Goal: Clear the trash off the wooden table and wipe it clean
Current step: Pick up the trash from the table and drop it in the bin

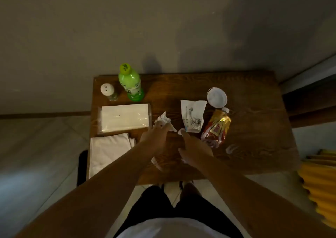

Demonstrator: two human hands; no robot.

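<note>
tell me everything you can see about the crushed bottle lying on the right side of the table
The crushed bottle is clear plastic with a red and yellow label and a white cap. It lies on its side on the wooden table, cap pointing away toward the white cup, its body dented. The printed paper bag lies just to its left, the right hand close by, not touching it.

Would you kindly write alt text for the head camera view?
Both hands reach over a wooden table: the left hand at a crumpled tissue, the right hand near a printed paper wrapper. Around them lie a crushed bottle, a green bottle and napkins.
</note>
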